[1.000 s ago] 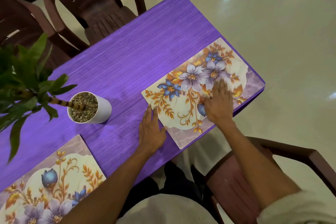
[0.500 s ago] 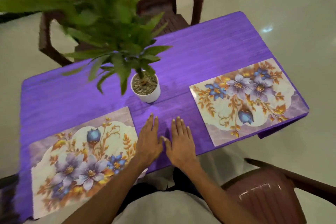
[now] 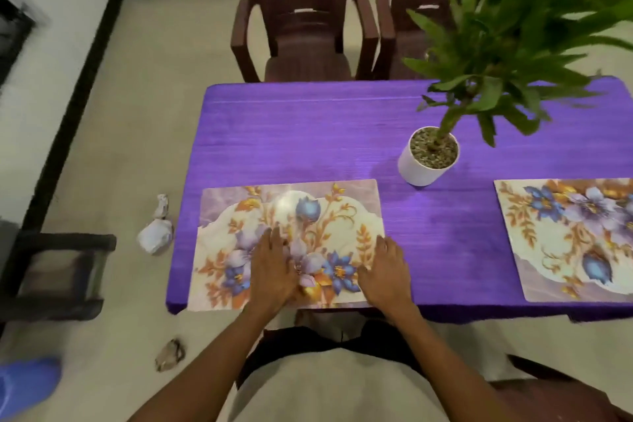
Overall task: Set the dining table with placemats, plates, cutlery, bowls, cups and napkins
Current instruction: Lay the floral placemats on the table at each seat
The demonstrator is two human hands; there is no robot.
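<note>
A floral placemat [image 3: 308,209] lies at the near left of the purple table [image 3: 308,134]. My left hand [image 3: 274,271] rests flat on its middle with straight fingers. On the mat's right edge lies my right hand [image 3: 385,271], flat as well, partly on the tablecloth. A second floral placemat [image 3: 561,236] sits at the near right, cut off by the frame. Neither hand holds anything.
A white pot with a green plant [image 3: 428,158] stands mid-table between the mats. Two brown chairs [image 3: 301,20] stand at the far side and another chair [image 3: 555,390] is at my right. Crumpled white paper [image 3: 156,233] lies on the floor left of the table.
Both hands moved left from the bare tablecloth between the mats onto the left placemat. My view swung left, so the right mat is now at the frame's edge.
</note>
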